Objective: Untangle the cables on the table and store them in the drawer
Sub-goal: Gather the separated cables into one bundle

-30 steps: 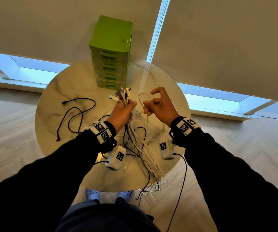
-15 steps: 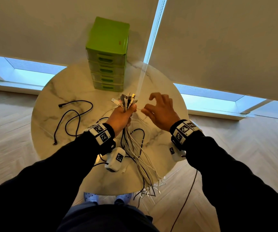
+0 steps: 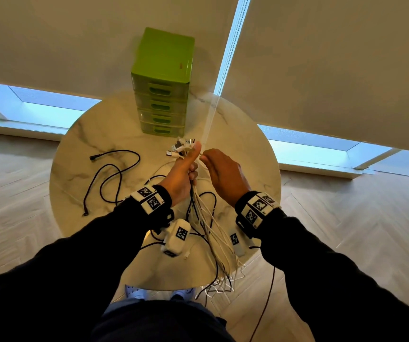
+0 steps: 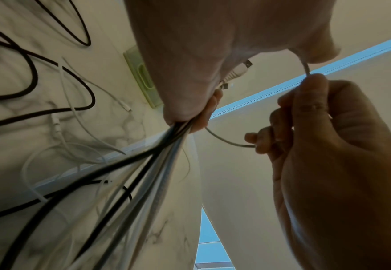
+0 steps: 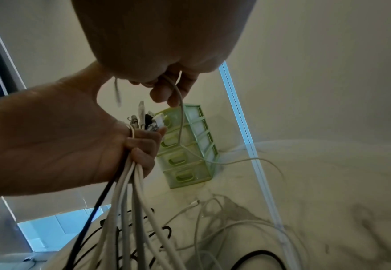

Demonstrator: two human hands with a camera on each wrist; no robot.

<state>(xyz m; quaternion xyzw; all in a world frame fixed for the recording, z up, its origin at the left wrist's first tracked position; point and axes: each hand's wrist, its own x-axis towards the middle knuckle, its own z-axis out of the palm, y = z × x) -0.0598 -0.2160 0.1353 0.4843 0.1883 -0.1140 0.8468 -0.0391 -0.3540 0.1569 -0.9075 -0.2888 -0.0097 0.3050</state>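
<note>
Above a round marble table (image 3: 95, 134), my left hand (image 3: 181, 174) grips a bundle of white and black cables (image 3: 206, 218). Their plug ends (image 3: 181, 146) stick up past the thumb. My right hand (image 3: 223, 174) is right beside that thumb and pinches one thin white cable (image 4: 224, 140), which loops from the left fist (image 4: 190, 82) to the right hand's fingers (image 4: 305, 102). In the right wrist view this cable (image 5: 181, 118) runs down from the fingers (image 5: 173, 87) towards the table. A green drawer unit (image 3: 164, 90) stands at the table's far edge, all drawers shut.
A loose black cable (image 3: 109, 174) lies on the left part of the table. More white cables (image 5: 224, 219) lie under my hands. The bundle's tails (image 3: 223, 280) hang over the near table edge. Blinds and a low window are behind the table.
My right hand, spread open half a second ago, has moved in to the left thumb and closed its fingers on the thin white cable. The left hand kept its grip on the bundle.
</note>
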